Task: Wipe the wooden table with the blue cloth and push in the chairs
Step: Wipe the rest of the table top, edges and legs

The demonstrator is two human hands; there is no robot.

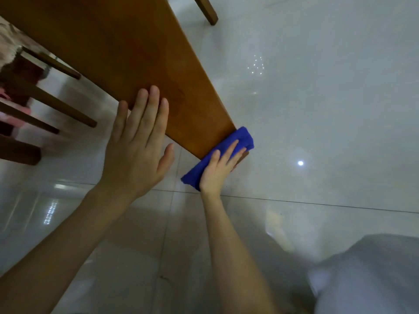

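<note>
The wooden table [118, 48] runs from the upper left down to a corner near the middle of the head view. My left hand [138, 141] lies flat with straight fingers, its fingertips on the table's near edge. Just below the table's corner, my right hand [217, 168] presses the folded blue cloth [243, 138] against the table's end edge with straight fingers. The cloth sticks out beyond the hand on both sides. A chair [45, 100] shows only its dark wooden legs at the left, under the table.
Glossy white floor tiles [317, 109] fill the right and bottom of the view. Another wooden leg [207, 10] stands at the top centre. A patterned fabric [9, 44] and a dark red object [25, 71] sit at the far left. My grey clothing [371, 277] fills the bottom right.
</note>
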